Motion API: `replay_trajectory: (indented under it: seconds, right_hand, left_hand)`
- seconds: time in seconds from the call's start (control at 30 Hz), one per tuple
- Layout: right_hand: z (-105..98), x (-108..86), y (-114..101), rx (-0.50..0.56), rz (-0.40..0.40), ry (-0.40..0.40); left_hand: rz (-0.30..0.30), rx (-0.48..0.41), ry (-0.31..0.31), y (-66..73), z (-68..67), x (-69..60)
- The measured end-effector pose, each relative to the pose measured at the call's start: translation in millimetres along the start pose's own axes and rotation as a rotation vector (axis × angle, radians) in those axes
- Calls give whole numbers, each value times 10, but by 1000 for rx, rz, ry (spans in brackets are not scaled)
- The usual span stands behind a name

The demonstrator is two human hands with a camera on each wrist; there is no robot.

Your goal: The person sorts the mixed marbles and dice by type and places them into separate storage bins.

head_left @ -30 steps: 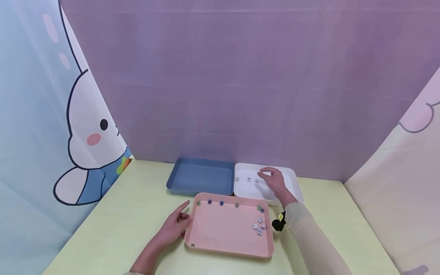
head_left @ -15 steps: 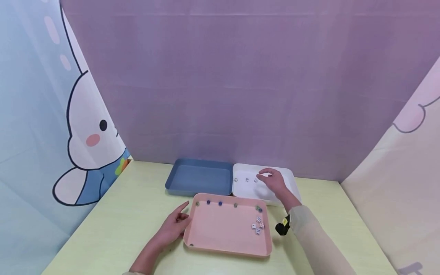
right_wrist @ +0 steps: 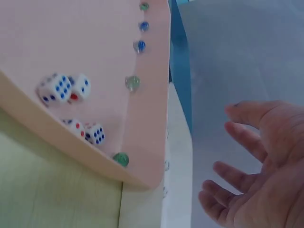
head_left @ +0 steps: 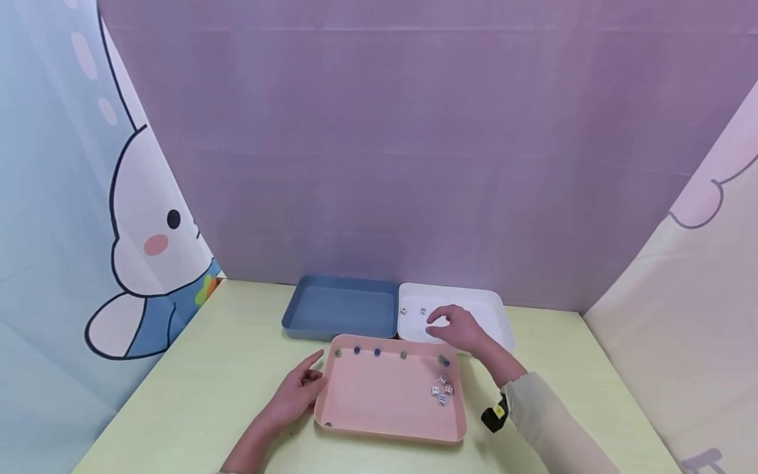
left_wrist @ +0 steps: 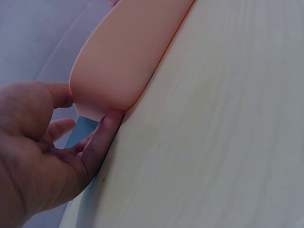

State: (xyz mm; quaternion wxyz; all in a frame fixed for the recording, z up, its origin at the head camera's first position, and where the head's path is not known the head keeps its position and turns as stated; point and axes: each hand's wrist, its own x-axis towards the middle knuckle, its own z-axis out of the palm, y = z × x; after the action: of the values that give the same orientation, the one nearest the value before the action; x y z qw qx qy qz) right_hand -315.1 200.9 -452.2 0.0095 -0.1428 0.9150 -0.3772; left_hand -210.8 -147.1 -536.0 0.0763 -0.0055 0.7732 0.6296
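Observation:
My left hand [head_left: 295, 395] touches the left side wall of the pink tray [head_left: 385, 421]; in the left wrist view its fingertips rest on the tray's corner. My right hand [head_left: 462, 329] hovers over the front of the white tray [head_left: 494, 316], thumb and fingers apart with nothing between them. Small dice [head_left: 423, 311] lie in the white tray, left of that hand. Several white dice [right_wrist: 56, 88] sit in the pink tray's right part. Green and blue marbles [right_wrist: 133, 83] lie along its far wall, and one marble [head_left: 328, 424] is in the near left corner.
A blue tray [head_left: 340, 309] stands behind the pink one, side by side with the white tray. All stand on a pale yellow table [head_left: 237, 342]. A purple cloth [head_left: 379, 151] hangs behind, with printed cloths on both sides.
My right hand has moved from over the dice toward the front of the white tray, its thumb and fingers now farther apart. My left hand stays at the pink tray.

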Motion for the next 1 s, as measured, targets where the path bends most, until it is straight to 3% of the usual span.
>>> replay_trajectory:
  seconds: [0.3, 0.57, 0.83, 1.0]
  right_hand:
    - [54, -236, -143, -141, -136, -81]
    - [70, -396, -200, -298, -140, -191]
    - [170, -558, -184, -466, -185, -206]
    - [288, -609, -134, -627, -284, -212]
  left_hand:
    - [10, -13, -12, 16, 8, 12]
    - [-3, -36, -14, 21, -12, -20]
    - [14, -45, -21, 5, -34, 2]
    - [13, -52, -52, -11, -24, -6]
